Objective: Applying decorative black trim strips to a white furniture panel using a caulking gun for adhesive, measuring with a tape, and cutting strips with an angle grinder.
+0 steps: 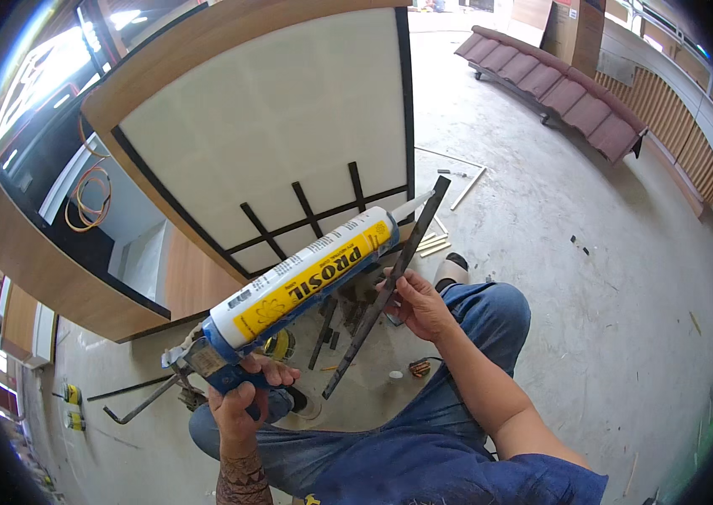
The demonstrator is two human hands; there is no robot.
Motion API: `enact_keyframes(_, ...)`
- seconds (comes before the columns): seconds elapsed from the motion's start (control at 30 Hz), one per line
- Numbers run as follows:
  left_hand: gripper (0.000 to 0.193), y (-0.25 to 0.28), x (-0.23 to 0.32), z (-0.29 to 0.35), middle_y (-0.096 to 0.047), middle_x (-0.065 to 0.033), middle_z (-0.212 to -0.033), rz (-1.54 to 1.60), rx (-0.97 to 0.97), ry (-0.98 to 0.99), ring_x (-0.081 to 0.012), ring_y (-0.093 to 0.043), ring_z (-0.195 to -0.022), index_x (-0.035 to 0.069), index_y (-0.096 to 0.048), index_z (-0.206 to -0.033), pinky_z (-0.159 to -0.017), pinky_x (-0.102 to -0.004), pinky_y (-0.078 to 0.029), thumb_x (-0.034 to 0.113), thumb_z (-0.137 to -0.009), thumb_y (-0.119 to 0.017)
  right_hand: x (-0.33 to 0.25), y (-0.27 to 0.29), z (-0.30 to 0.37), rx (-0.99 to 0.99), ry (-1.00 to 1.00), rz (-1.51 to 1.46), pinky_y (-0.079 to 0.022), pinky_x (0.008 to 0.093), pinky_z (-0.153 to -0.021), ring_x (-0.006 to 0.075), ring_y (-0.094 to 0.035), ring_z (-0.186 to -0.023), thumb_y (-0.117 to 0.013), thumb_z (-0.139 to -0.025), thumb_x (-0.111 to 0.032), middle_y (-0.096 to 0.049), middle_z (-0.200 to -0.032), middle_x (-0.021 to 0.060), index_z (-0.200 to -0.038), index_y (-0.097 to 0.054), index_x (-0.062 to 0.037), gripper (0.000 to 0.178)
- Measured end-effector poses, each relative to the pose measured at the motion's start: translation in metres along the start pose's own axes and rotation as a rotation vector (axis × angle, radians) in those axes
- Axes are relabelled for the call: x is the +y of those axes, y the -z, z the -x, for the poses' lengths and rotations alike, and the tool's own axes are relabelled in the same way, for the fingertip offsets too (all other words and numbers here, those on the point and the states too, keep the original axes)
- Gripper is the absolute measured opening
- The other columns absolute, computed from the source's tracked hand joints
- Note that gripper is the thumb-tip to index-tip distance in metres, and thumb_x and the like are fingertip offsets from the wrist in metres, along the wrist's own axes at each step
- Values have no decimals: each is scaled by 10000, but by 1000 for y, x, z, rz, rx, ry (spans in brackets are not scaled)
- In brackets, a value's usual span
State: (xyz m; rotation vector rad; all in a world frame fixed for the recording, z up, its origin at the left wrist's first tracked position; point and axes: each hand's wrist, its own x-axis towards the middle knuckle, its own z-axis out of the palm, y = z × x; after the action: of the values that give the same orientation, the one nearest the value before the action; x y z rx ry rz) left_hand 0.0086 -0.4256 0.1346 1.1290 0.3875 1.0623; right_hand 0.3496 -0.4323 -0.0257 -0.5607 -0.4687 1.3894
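My left hand [247, 391] is closed around the handle of a blue caulking gun [223, 358]. A white and yellow sealant cartridge [306, 273] lies in the gun, tilted up to the right. Its pale nozzle [414, 204] reaches the upper end of a dark, narrow strip [365, 324]; whether it touches cannot be told. My right hand [415, 305] pinches that strip near its middle and holds it slantwise. Beyond stands a white panel [276, 126] in a wooden frame, with black strips [306, 220] crossing on its lower part.
On the floor between my legs lie short dark pieces [329, 337] and a tape measure [281, 345]. Pale thin strips [434, 244] lie beyond my right foot. A wooden cabinet [62, 244] with coiled orange cable [89, 198] stands left. A folded maroon padded seat [554, 88] is far right.
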Motion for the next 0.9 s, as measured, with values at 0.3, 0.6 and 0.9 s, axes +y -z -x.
enact_keyframes(0.3,363,-11,-10,-20,-674,-184,-1032,-10,-49,29,-359,-710,-1009,-17,-605,-1220,-1027,-615,-550,203,-942,-681,-2,9,0,-38,28,-8,-625,376,-948,179,-714,-1174,-637,-1102,-252,-734,-1239,50,-1404,-634,-127,327)
enact_keyframes(0.6,355,-10,-6,-17,-683,-180,-1037,-8,-47,22,-361,-715,-1019,-14,-611,-1228,-1026,-606,-549,194,-949,-678,-2,4,-1,-32,18,8,-608,391,-967,184,-701,-1188,-642,-1100,-252,-730,-1248,52,-1399,-642,-130,323)
enact_keyframes(0.9,363,-5,-5,-7,-676,-145,-974,-83,-7,29,-336,-726,-975,43,-582,-1207,-1001,-593,-576,254,-932,-690,4,6,-3,-26,21,45,-596,404,-976,176,-697,-1162,-665,-1087,-265,-730,-1245,51,-1399,-642,-132,340)
